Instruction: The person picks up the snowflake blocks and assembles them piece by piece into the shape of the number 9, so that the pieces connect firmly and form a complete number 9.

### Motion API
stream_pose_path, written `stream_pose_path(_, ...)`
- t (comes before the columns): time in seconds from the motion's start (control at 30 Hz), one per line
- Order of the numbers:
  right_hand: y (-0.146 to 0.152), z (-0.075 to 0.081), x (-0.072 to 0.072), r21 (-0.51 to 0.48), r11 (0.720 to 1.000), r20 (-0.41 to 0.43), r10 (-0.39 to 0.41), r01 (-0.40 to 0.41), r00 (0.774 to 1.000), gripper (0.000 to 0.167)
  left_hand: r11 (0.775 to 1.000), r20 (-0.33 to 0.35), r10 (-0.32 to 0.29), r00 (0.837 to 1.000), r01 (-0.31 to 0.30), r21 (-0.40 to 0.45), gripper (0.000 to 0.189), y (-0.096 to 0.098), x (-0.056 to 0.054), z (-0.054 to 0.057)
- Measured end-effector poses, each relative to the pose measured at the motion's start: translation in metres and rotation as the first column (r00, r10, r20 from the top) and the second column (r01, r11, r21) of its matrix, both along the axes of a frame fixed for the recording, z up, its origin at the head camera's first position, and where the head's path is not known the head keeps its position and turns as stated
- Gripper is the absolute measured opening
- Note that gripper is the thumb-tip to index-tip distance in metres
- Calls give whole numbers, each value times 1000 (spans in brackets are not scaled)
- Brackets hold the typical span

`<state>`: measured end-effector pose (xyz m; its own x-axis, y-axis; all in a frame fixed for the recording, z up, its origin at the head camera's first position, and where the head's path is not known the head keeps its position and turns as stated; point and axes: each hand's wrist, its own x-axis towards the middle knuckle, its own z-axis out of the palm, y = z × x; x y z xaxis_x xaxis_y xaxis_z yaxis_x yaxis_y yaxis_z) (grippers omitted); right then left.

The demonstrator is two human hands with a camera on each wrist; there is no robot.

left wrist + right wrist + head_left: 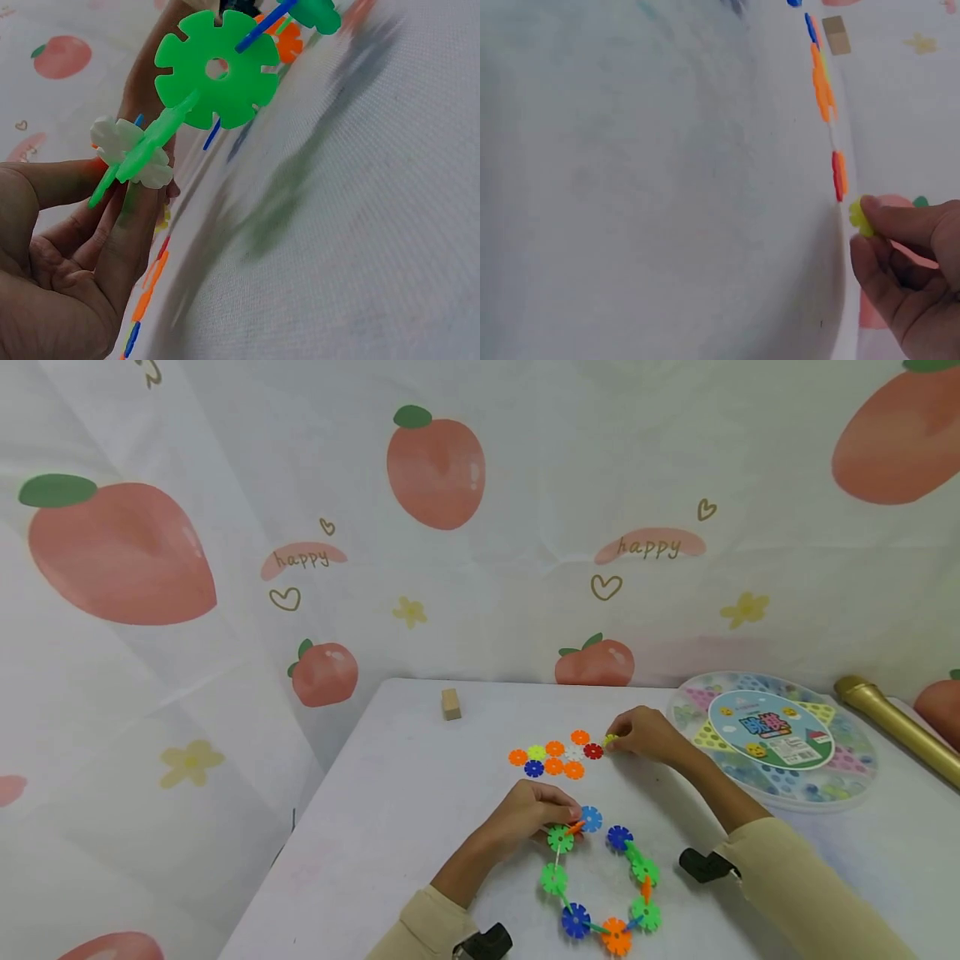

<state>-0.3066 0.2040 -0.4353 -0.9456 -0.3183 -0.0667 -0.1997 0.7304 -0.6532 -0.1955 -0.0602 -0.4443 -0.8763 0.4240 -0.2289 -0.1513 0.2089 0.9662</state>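
Note:
A chain of notched plastic snowflake discs in green, blue and orange curves into an almost closed ring, with a gap at its upper right. My left hand pinches the chain near its upper-left end, around an orange disc between a green disc and a light blue disc. Close up in the left wrist view, a green disc hangs past the fingers. My right hand pinches a yellow disc between thumb and fingertip, just right of a red disc.
Several loose discs, mostly orange, lie beyond the left hand. A round lidded case sits at the right, beside a gold cylindrical object. Toward the back edge of the white table stands a small wooden block.

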Motion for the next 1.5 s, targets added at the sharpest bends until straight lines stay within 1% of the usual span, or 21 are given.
stream_pose_path(0.07,4,0,6,-36,999,22,0,1,1000,15,1000,1,-1,1000,1,6,15,1,-1,-1)
stream_pose_path(0.3,11,3,30,-142,989,71,39,-28,997,15,1000,1,8,1000,-8,8,16,0,-1,-1)
stream_pose_path(0.4,11,3,39,-165,986,85,51,-36,995,14,1000,1,5,1000,-5,27,17,0,-1,-1)
stream_pose_path(0.57,9,6,53,-203,977,76,84,-67,994,17,997,9,5,1000,-6,77,18,0,-2,-4)
stream_pose_path(0.83,0,13,70,-269,961,101,88,-58,991,21,994,1,12,1000,-12,106,20,-2,-3,-4)
stream_pose_path(0.97,-5,15,77,-303,951,107,104,-68,989,20,995,-10,25,1000,-24,102,21,-2,-3,-3)
stream_pose_path(1.1,-8,16,83,-315,945,91,128,-93,988,17,994,-15,35,999,-33,107,22,-2,-3,-2)
stream_pose_path(1.27,-9,17,85,-306,944,71,151,-122,986,15,991,-6,48,999,-47,129,23,-2,-1,0)
stream_pose_path(1.4,-9,17,86,-301,944,73,165,-136,984,13,987,6,53,999,-54,153,22,-2,-1,1)
stream_pose_path(1.5,-10,16,87,-307,941,84,177,-143,981,12,985,1,54,999,-53,164,23,-2,-1,0)
